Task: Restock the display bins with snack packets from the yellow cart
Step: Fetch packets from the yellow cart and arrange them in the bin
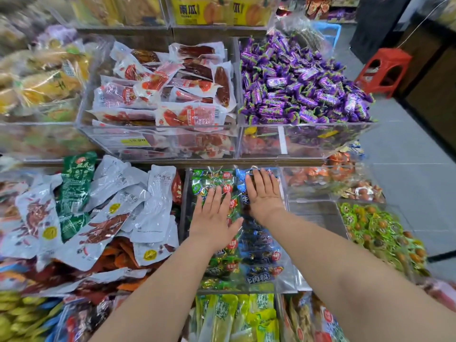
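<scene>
Two flat hands hold nothing: left hand on green packets, right hand on blue packets (best press lightly, keeping colours apart).

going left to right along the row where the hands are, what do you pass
white packets → left hand, flat on green packets → right hand, flat on blue packets → green-wrapped sweets

Your left hand and right hand lie flat side by side, palms down, fingers straight, both forearms stretched forward.
</scene>
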